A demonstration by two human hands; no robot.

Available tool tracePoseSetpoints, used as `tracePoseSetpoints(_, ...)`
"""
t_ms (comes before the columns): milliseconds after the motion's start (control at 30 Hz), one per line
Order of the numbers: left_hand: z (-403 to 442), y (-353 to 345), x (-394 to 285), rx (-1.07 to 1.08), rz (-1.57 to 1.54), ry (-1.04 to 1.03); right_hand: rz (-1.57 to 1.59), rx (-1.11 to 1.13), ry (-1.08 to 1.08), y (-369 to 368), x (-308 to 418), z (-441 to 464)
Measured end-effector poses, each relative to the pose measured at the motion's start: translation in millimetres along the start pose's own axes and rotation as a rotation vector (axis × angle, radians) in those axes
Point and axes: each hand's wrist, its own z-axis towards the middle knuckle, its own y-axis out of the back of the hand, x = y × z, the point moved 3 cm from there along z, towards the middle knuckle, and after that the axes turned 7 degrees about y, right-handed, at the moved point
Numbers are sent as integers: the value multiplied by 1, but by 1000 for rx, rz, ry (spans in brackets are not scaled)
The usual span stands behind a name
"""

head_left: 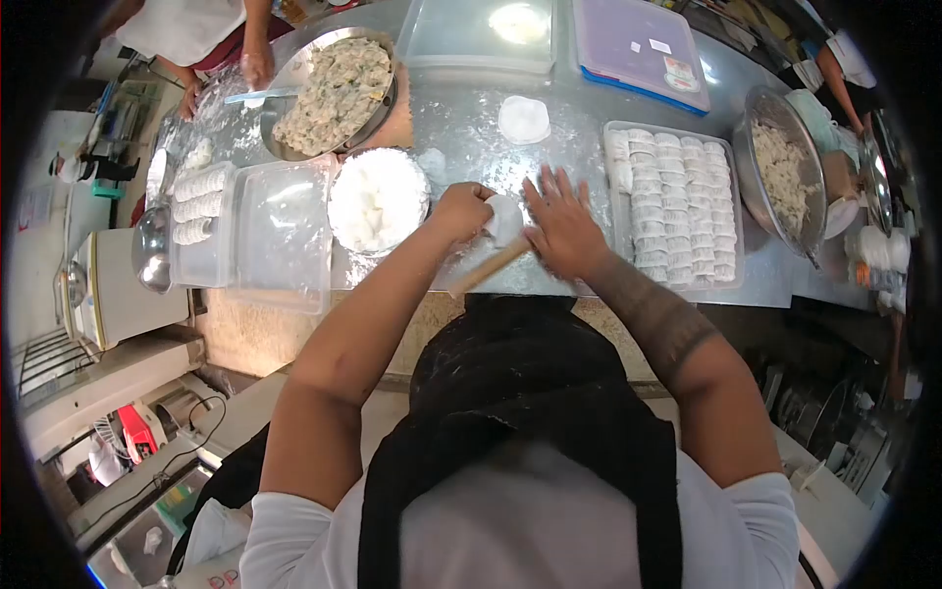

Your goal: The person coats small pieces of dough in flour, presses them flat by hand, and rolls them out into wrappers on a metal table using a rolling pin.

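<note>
1 pinch, 1 splay; L hand point(465, 211) curled w/ dough disc point(504, 218) edge; R hand point(566, 228) open, palm-dn o/ rolling pin point(494, 265)

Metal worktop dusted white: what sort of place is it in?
Probably a kitchen, perhaps a dumpling shop's: chunky filling, a rolling pin and neat rows of what look like dumplings.
</note>
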Motion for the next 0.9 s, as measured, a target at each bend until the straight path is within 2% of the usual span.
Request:
tracePoseSetpoints(33, 6, -1, 10, 67, -227, 108, -5, 56, 8, 2, 0, -24)
tracePoseSetpoints(67, -5, -2, 9, 89, -266, 173, -8, 114, 12, 3, 0, -35)
tracePoseSetpoints(167, -40, 13, -31, 148, 275, 131, -48, 71, 30, 1, 1, 4)
tracePoseSetpoints(200, -39, 13, -35, 61, 392, 29, -125, 96, 37, -4, -1, 31)
tracePoseSetpoints(267, -36, 11, -41, -121, 617, -177, -149, -8, 40, -13, -4, 78)
tracePoseSetpoints(367, -21, 9, -33, -172, 462, -290, -136, -108, 56, -17, -5, 74)
tracePoseSetpoints(400, -26, 10, -37, -91, 356, -100, -131, -140, 67, -14, -5, 63)
tracePoseSetpoints(467, -15, 5, -12, -13, -25, 25, -131, 0, 34, -6, 0, -3)
tracePoseSetpoints(533, -15, 0, 1, 44, -379, 120, -112, 111, 21, 5, 4, -20)
tracePoseSetpoints(600, -13, 8, 4, 101, 18, 122, -67, 192, 12, 13, 6, -24)
tracePoseSetpoints(633, -11, 9, 3, 131, 221, 118, -95, 162, 27, 11, 6, -10)
tracePoseSetpoints(733, -31, 11, -37, -40, 667, -104, -148, 31, 75, -10, -2, 64)
tracePoseSetpoints(800, -29, 9, -33, -117, 551, -173, -149, -122, 105, -20, -8, 87)
tracePoseSetpoints(867, -23, 12, -24, -168, 464, -268, -80, -103, 85, -10, -4, 61)
tracePoseSetpoints(900, -22, 12, -17, -102, 222, -166, -42, -86, 79, -4, 0, 38)
